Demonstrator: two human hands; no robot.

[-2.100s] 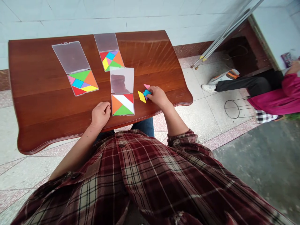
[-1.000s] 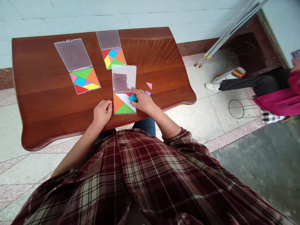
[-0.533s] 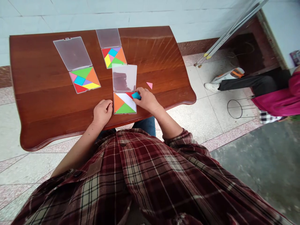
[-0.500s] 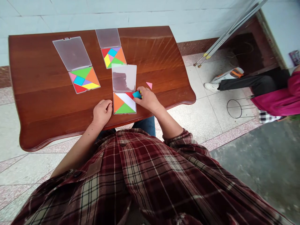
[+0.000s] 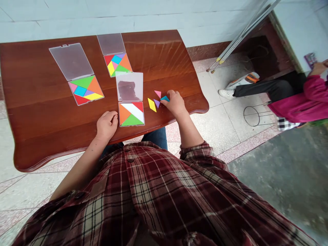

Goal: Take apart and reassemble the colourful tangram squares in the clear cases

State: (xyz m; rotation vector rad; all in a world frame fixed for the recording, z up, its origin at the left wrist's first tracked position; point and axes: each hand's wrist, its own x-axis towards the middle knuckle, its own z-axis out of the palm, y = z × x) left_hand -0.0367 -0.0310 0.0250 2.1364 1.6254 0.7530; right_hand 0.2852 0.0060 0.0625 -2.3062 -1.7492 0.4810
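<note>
Pinching a teal tangram piece [image 5: 165, 98], long axis sideways, flat on the desk [image 5: 38, 136]: right hand [image 5: 173, 103], curled, the nearer hand. Left hand [image 5: 107, 125]: empty, loosely curled, beside the open tangram case [image 5: 131, 125].

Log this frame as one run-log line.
Right hand: on teal tangram piece | Left hand: resting on wooden table, beside open tangram case

Seated person [image 5: 302, 104] in magenta, wire stand [image 5: 251, 116], leaning metal poles [image 5: 241, 37]
</note>
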